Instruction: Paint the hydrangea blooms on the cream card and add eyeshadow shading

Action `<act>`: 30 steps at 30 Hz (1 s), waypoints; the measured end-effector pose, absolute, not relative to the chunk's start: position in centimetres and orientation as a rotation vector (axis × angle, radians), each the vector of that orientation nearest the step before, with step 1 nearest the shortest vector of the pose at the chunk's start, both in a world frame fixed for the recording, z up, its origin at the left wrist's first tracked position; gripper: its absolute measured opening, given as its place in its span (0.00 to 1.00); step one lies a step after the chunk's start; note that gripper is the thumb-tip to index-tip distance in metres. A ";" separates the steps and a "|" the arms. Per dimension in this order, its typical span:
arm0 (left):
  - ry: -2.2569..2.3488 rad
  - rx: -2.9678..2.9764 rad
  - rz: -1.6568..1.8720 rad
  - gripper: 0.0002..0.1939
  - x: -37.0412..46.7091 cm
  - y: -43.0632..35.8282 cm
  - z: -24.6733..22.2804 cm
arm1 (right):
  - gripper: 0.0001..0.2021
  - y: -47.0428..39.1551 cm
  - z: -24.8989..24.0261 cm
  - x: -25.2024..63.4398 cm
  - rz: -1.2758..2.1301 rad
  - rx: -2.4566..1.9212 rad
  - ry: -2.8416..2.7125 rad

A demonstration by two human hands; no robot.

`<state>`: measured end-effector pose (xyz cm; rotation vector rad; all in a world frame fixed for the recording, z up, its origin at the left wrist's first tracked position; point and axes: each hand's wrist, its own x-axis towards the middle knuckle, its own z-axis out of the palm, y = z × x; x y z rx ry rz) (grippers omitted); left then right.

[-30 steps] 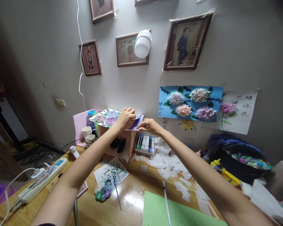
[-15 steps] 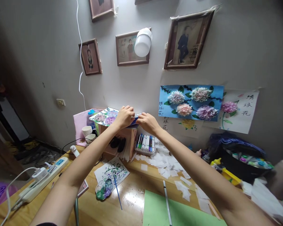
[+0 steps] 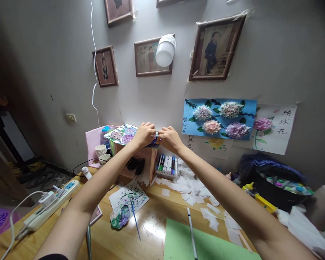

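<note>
Both my hands are stretched forward over the top of a small pink shelf [image 3: 153, 162] at the wall. My left hand [image 3: 145, 134] is closed, its fingers curled beside a painted flower picture [image 3: 124, 134] lying on the shelf top. Close to it, my right hand [image 3: 170, 139] is also closed, thumb and fingers pinched together. A small white and blue thing [image 3: 156, 134] shows between the two hands; its kind is hidden by my fingers. Below the right hand stands a clear box of markers [image 3: 167, 165].
Paper scraps [image 3: 192, 187] lie on the wooden table [image 3: 154, 207]. Nearer are a green sheet [image 3: 211, 243] with a pen [image 3: 191, 234], a paint palette [image 3: 120, 216] and a blue brush [image 3: 135, 220]. A power strip [image 3: 51, 206] lies left, paper cups [image 3: 100, 150] behind it.
My right hand has turned slightly, with its knuckles lifted higher, and more of the white part shows between the hands. The left hand stays about where it was.
</note>
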<state>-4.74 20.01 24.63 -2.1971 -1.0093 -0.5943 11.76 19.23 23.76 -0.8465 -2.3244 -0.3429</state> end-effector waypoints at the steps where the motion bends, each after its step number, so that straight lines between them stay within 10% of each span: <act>1: -1.014 -2.205 -0.587 0.05 -4.7 20.0 24.7 | 0.10 19.4 23.8 11.8 -0.287 -0.870 -2.296; 18: -1.124 -2.318 -0.558 0.07 -4.8 19.3 25.7 | 0.20 17.9 22.4 16.3 0.792 -1.085 -1.692; 26: -1.146 -2.343 -0.524 0.07 -4.6 18.8 25.5 | 0.09 14.0 22.2 16.6 1.163 -1.200 -1.473; 30: -1.158 -2.343 -0.513 0.08 -4.5 18.5 25.3 | 0.22 5.5 18.8 21.5 1.184 -1.200 -1.376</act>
